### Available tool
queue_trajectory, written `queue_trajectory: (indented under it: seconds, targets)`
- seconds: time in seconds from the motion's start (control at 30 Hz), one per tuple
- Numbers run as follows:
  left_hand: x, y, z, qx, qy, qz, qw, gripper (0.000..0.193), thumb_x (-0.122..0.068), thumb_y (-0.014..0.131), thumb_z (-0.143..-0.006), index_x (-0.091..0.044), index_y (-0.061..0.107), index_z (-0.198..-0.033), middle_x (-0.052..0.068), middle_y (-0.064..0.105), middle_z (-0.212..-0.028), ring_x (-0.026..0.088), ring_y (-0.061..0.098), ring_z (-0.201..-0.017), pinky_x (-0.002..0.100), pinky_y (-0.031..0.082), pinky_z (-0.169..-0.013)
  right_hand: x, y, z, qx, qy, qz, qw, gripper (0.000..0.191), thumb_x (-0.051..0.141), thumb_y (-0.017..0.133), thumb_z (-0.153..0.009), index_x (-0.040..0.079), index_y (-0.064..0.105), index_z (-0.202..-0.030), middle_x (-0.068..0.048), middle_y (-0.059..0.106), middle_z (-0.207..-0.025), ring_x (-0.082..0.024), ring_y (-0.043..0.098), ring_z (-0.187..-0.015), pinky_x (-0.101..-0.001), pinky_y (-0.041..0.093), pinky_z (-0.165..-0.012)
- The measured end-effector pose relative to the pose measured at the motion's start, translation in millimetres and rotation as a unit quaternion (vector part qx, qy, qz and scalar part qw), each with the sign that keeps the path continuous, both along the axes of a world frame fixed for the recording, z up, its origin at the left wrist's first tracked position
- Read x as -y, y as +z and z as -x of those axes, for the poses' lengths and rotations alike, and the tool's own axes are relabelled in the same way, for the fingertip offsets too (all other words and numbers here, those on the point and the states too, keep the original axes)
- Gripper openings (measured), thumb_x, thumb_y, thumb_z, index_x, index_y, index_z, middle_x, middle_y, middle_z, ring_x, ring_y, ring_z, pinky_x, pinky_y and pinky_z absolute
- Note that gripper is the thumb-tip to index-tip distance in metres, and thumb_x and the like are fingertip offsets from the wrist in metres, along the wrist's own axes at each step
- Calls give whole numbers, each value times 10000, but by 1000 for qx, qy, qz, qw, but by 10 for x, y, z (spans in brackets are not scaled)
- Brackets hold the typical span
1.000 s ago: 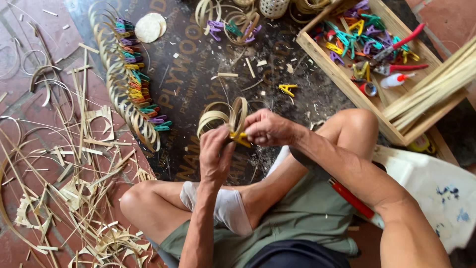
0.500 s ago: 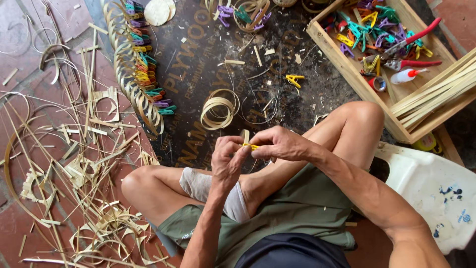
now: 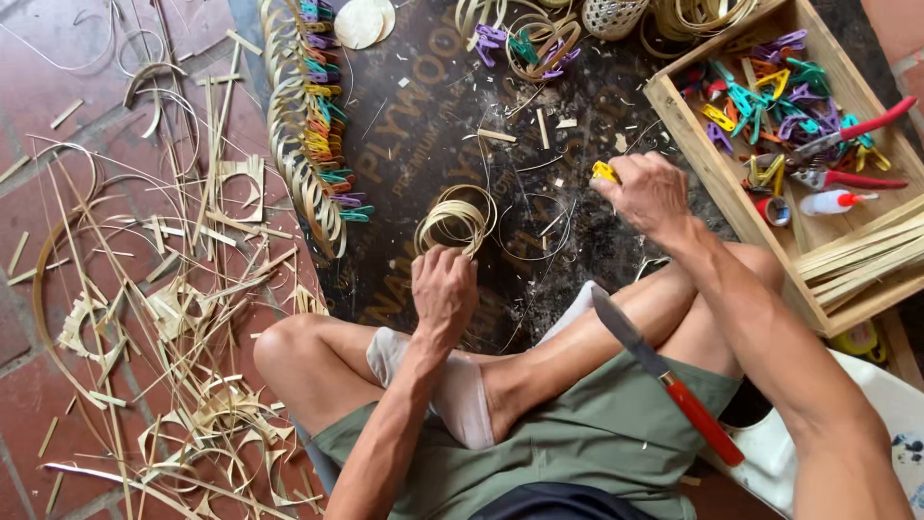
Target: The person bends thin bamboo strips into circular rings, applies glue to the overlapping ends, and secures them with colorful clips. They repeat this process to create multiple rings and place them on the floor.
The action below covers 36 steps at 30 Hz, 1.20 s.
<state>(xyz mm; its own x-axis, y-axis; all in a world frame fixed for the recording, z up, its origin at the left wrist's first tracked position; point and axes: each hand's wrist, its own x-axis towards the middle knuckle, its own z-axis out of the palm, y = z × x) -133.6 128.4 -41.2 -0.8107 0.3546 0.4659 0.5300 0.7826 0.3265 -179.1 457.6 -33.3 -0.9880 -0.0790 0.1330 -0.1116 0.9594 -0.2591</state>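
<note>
Lying flat on the dark plywood board (image 3: 433, 135), a coiled ring of pale bamboo strips (image 3: 454, 218) sits just beyond the person's crossed legs. The left hand (image 3: 443, 289) is right behind that ring, on the near side, fingers curled down with the tips at its rim; whether anything is pinched under them I cannot tell. The right hand (image 3: 650, 193) is off to the right of the ring, well apart from it, closed narrowly on a small yellow clothespin (image 3: 603, 172) that pokes out past the fingertips.

Nearer than the ring and to its right, a knife with a red handle (image 3: 664, 376) rests across the lap on the green shorts, blade pointing back toward the ring. To the right of the ring stands a wooden box (image 3: 693, 135) holding a heap of coloured clothespins (image 3: 760, 96), red-handled scissors (image 3: 852, 130), a small white glue bottle (image 3: 830, 201) and a bundle of flat bamboo slats (image 3: 866, 260).

To the left of the ring, a long row of finished rings (image 3: 308, 135), each clipped with coloured pins, curves across the board. Beyond the ring, at the far edge, lie more clipped coils (image 3: 529, 43). Farther left of the ring, bamboo shavings and offcuts (image 3: 154, 318) litter the red tile floor (image 3: 48, 96).
</note>
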Motion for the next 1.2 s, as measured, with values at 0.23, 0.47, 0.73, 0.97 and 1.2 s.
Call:
queue_trajectory:
  seconds: [0.23,0.47,0.73,0.97,1.2]
  targets:
    - [-68,-389,211,20,32,32,999,237,-235,756,-859,-30,712,-970,118,715,-1097,307,609,-1100,451,448,-902,161,-141,1161,-292,84,-25,952,244,140,597,-966,-17,688,-1130,-143,689,-1101,-285,666,-904,-410,552,-715]
    - [50,-171,67,50,29,-70,996,201,-194,768,-888,-32,712,-993,107,722,-1066,302,650,-1068,422,500,-968,288,-97,1850,-173,87,-102,976,245,-28,607,-1039,67,634,-816,-92,657,-785,-198,633,-678,-342,496,-509]
    - [-55,133,-22,472,54,-525,707,310,-267,615,-1023,-22,751,-1154,87,782,-997,173,709,-875,296,531,-751,628,447,145,-169,128,311,927,72,-52,681,-981,13,651,-973,-93,643,-864,-202,622,-759,-347,515,-676]
    - [-220,212,-145,517,-154,-732,417,298,-280,580,-1107,-7,688,-1157,76,723,-906,152,637,-788,301,489,-707,1022,449,-909,-49,217,430,875,134,16,711,-927,23,686,-1059,-122,718,-1010,-206,715,-908,-314,578,-789]
    - [-61,405,-433,387,-112,-297,866,278,-291,659,-993,-33,757,-957,82,615,-780,189,602,-719,328,477,-642,793,549,-765,358,40,600,714,356,196,637,-925,17,697,-1227,-46,733,-799,-117,684,-638,-279,582,-564]
